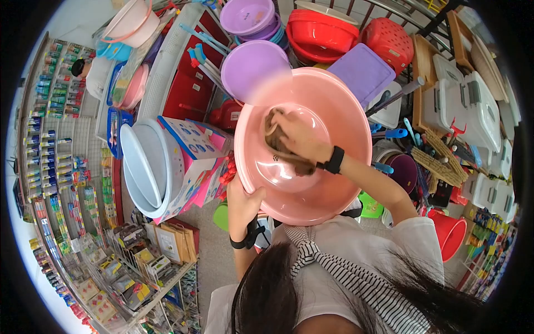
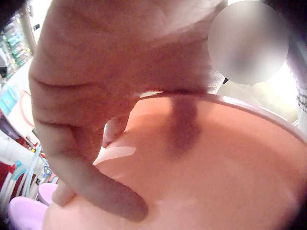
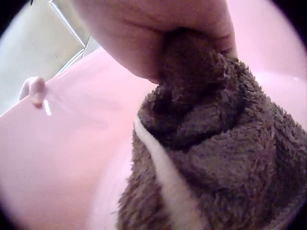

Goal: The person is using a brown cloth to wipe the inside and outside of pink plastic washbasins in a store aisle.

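A large pink plastic basin point(image 1: 334, 183) is held up in front of me, tilted toward my face. My left hand point(image 1: 245, 201) grips its lower left rim, thumb inside the bowl point(image 2: 100, 191). My right hand point(image 1: 297, 136) is inside the basin and grips a brown towel cloth point(image 1: 273, 136) with a pale stripe point(image 3: 168, 177), pressed against the basin's inner wall point(image 3: 62, 158). A black band sits on each wrist point(image 1: 335, 160).
Shop shelves of small goods point(image 1: 55, 183) line the left. Stacked basins point(image 1: 253, 64), a red tub point(image 1: 320, 30), a red basket point(image 1: 389, 39), white lidded boxes point(image 1: 467, 106), brushes point(image 1: 439, 158) and a red bucket point(image 1: 450, 234) crowd the area behind and to the right.
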Tool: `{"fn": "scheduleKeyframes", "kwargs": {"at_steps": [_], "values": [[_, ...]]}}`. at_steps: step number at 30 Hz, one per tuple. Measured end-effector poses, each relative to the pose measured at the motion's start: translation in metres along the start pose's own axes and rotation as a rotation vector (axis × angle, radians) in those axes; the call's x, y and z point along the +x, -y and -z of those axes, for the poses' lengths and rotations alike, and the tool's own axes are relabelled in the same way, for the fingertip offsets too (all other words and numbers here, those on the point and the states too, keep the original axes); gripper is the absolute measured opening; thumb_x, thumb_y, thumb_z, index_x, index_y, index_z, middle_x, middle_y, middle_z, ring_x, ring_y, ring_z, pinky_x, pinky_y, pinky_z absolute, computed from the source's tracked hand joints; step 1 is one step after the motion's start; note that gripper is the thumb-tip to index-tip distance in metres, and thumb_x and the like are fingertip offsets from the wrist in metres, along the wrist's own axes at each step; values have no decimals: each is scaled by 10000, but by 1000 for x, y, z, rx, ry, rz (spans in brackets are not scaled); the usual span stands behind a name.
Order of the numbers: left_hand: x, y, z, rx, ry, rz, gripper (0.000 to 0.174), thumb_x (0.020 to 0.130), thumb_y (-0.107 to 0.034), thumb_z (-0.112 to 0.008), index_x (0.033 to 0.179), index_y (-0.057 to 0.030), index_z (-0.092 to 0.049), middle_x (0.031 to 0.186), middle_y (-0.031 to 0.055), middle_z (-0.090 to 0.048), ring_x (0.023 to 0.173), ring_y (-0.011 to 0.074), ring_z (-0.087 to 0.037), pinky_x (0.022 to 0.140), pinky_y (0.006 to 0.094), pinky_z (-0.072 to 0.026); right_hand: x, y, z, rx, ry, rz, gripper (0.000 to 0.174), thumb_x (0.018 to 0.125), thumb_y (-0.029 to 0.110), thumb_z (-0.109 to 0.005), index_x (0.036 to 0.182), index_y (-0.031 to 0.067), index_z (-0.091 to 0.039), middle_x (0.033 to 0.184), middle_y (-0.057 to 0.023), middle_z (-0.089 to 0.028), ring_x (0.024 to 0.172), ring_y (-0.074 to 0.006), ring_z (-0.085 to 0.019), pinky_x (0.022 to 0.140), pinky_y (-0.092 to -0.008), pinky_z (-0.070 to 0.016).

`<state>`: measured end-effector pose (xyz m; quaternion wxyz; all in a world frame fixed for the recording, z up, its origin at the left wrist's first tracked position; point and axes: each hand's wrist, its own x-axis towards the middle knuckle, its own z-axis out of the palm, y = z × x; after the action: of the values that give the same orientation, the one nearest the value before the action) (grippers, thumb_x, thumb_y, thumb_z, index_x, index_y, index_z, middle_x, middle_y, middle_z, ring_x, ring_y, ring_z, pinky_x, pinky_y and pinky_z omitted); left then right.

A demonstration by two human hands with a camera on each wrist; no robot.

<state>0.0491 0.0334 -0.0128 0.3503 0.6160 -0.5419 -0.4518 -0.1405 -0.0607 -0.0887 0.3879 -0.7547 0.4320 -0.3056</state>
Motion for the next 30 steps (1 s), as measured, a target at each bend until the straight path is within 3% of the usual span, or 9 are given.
{"fn": "scheduleKeyframes", "kwargs": {"at_steps": [4, 8, 10, 13, 15, 20, 22, 25, 30], "values": [[-2, -1, 0, -6, -4, 1, 440, 650, -13, -573, 1085, 48, -595, 883, 177, -698, 798, 251, -692, 756, 332, -517, 12, -36, 19, -340, -174, 58, 345, 773, -14, -571, 1101, 63, -501, 1111, -181, -563, 1043, -395, -518, 859, -480, -463], [-3, 2, 1, -17, -9, 8, 444, 651, -16, -573, 1089, 47, -594, 887, 176, -700, 798, 249, -694, 754, 332, -518, -6, -67, 33, -678, -56, 90, 374, 789, 21, -572, 1160, 56, -539, 1038, -171, -604, 1017, -352, -546, 825, -471, -483], [-3, 8, 0, -34, -8, -4, 445, 655, -17, -575, 1096, 43, -595, 897, 177, -703, 808, 249, -696, 754, 330, -517, -22, -76, 30, -805, 252, -192, 421, 760, -6, -581, 1176, 56, -552, 990, -165, -626, 983, -352, -561, 785, -484, -494], [0, 4, -1, -13, 7, 85, 440, 659, -18, -579, 1095, 40, -596, 910, 177, -703, 823, 250, -696, 759, 329, -515, -37, -79, 34, -516, 305, -77, 454, 732, -34, -579, 1174, 63, -555, 959, -159, -640, 939, -370, -569, 733, -494, -502], [1, 4, -3, -23, -8, 44, 436, 659, -17, -583, 1091, 39, -596, 914, 180, -701, 827, 260, -696, 762, 333, -515, -37, -74, 33, -410, 314, -157, 455, 715, -45, -572, 1154, 72, -563, 1019, -165, -634, 969, -401, -545, 803, -491, -482], [-1, -10, -11, 71, -17, 2, 427, 659, -16, -599, 1082, 39, -598, 921, 190, -697, 833, 299, -695, 772, 349, -518, -14, -56, 21, -301, 95, 48, 388, 703, -47, -596, 1058, 106, -557, 1111, -122, -579, 1062, -372, -473, 934, -462, -396], [3, -12, -12, 42, 13, 9, 466, 634, 0, -543, 1093, 63, -584, 918, 141, -681, 824, 178, -642, 769, 291, -496, -10, -47, 16, -328, 112, 147, 378, 695, -36, -616, 1034, 112, -538, 1117, -101, -559, 1069, -347, -469, 917, -462, -401], [0, -7, -9, 55, 8, 0, 431, 654, -27, -619, 1079, 43, -598, 921, 191, -698, 838, 308, -695, 774, 358, -519, -12, -55, 12, -609, -54, 123, 373, 713, -18, -620, 1056, 97, -526, 1084, -123, -574, 1060, -358, -492, 903, -460, -431], [-3, 6, -4, 13, 13, 42, 441, 652, -32, -617, 1086, 43, -599, 926, 186, -703, 843, 286, -700, 779, 350, -520, -14, -79, 18, -656, 146, -183, 372, 767, 58, -619, 1121, 40, -507, 1058, -154, -622, 1054, -376, -539, 831, -452, -491]]}}
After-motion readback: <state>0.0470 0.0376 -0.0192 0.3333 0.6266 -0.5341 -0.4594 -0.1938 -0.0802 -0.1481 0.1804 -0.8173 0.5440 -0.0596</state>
